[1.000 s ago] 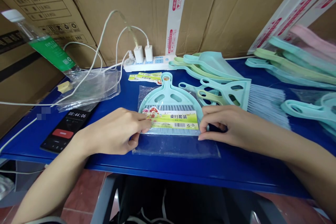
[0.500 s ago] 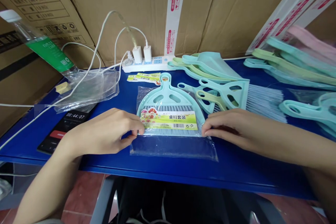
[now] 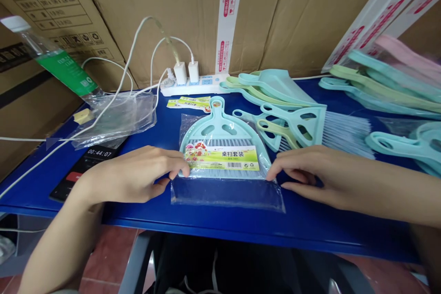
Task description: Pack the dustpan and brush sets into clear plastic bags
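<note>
A pale turquoise dustpan [image 3: 217, 112] with a grey-bristled brush [image 3: 223, 143] lies in a clear plastic bag [image 3: 227, 194], its handle pointing away from me. Across its front is a green and yellow printed label [image 3: 222, 158]. The bag's loose end lies toward me. My left hand [image 3: 143, 173] rests at the near left corner, index fingertip touching the bagged dustpan, thumb slightly apart. On the other side, my right hand [image 3: 303, 173] has its index fingertip at the near right corner. Its thumb is spread away and nothing is held.
Behind to the right lie turquoise and green dustpans [image 3: 275, 87] and loose brushes [image 3: 298, 121]. Bagged sets [image 3: 389, 82] are at far right. On the left are a phone [image 3: 82, 165], clear bags [image 3: 120, 115] and a bottle [image 3: 65, 69]. A power strip [image 3: 206, 83] and labels [image 3: 189, 102] sit behind.
The right thumb and fingers have parted from the bag's corner and spread. My left thumb has drawn back a little from the index finger. The bagged dustpan stays in place.
</note>
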